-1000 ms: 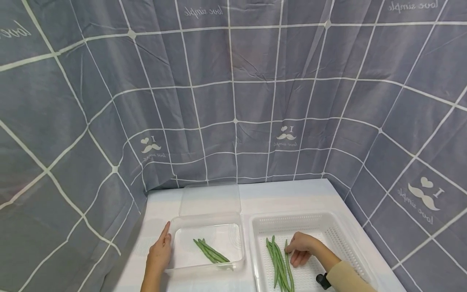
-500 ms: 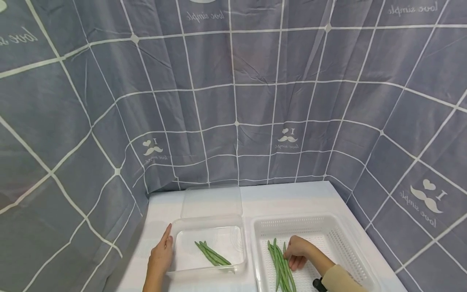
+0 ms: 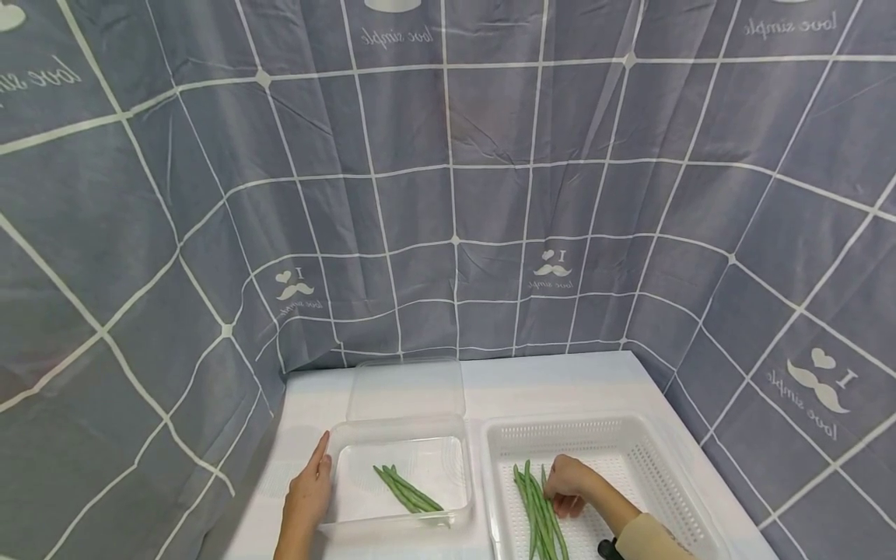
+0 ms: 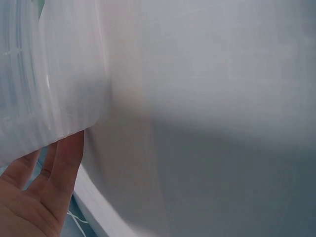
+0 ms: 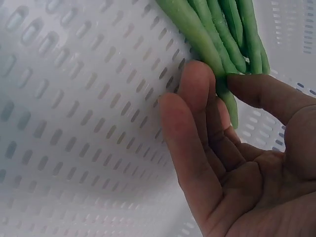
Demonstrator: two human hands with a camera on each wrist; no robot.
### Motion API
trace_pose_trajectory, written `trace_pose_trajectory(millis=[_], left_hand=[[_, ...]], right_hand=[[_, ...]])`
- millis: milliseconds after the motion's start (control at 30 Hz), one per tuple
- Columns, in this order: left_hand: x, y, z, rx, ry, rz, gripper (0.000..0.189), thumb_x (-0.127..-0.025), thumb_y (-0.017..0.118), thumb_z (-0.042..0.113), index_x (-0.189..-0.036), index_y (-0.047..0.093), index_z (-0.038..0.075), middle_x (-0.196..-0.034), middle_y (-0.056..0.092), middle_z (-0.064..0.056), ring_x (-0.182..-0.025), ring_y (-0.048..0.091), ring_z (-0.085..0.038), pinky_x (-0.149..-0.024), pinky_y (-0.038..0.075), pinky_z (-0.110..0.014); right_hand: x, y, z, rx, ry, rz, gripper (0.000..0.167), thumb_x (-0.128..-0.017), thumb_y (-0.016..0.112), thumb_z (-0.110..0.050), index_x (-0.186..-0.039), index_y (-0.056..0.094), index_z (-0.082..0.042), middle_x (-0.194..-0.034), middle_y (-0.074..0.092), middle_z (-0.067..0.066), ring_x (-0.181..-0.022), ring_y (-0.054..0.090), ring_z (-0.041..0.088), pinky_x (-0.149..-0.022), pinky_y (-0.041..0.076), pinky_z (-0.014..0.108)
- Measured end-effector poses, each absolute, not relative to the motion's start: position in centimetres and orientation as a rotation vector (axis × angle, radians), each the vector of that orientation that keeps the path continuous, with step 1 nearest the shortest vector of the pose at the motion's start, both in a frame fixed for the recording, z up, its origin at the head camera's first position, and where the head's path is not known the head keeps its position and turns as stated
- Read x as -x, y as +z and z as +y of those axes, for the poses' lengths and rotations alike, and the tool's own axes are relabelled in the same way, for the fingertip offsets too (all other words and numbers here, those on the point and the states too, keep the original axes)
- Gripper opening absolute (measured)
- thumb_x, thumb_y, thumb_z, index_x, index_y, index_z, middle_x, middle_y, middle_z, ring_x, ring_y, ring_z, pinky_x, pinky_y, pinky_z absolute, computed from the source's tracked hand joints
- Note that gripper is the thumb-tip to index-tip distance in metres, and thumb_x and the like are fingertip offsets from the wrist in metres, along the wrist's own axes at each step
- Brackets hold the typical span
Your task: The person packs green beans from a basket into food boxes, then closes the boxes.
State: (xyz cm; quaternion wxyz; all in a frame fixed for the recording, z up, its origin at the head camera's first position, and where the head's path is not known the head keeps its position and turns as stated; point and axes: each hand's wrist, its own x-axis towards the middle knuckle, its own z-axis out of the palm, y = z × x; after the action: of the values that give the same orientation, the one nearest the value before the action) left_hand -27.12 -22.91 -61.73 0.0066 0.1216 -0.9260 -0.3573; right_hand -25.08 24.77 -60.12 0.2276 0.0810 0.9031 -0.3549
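Observation:
Green beans (image 3: pixel 533 505) lie in a bundle in a white perforated basket (image 3: pixel 494 498), tips pointing away. My right hand (image 3: pixel 570 486) reaches into the basket and pinches the end of a bean at the bundle's right side. In the right wrist view, thumb and fingertips close round that green bean (image 5: pixel 200 42), while other beans lie just behind the thumb. Several more beans (image 3: pixel 409 491) rest in a clear plastic container (image 3: pixel 399 426) on the left. Against this container's left wall stays my left hand (image 3: pixel 306 494), its fingers (image 4: pixel 69 153) extended along the outside.
Behind the container a flat translucent lid (image 3: pixel 406 390) lies on the white table (image 3: pixel 546 377). A grey checked curtain (image 3: pixel 490 202) encloses the back and both sides. A black strap or device (image 3: pixel 607 549) sits at the right wrist.
My right hand has shifted slightly left toward the bundle and taken hold of a bean. The left hand keeps its place at the container; the head view has tilted a little.

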Motion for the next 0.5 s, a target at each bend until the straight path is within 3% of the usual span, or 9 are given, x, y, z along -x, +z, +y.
trace_pose_trajectory(millis=[500], left_hand=[[27.1,-61.86,-22.98,-0.384,-1.114,-2.888,0.055,-0.116,0.031,0.039,-0.169,0.03,0.024,-0.156,0.05,-0.028,-0.135,0.052,-0.063,-0.102,0.045,-0.079]], right_hand=[[24.94,-59.72,24.88,-0.231,-1.142,2.452,0.018,-0.081,0.065,-0.006,-0.063,0.063,-0.006,-0.059,0.063,0.005,-0.053,0.062,0.015,-0.052,0.061,0.033]])
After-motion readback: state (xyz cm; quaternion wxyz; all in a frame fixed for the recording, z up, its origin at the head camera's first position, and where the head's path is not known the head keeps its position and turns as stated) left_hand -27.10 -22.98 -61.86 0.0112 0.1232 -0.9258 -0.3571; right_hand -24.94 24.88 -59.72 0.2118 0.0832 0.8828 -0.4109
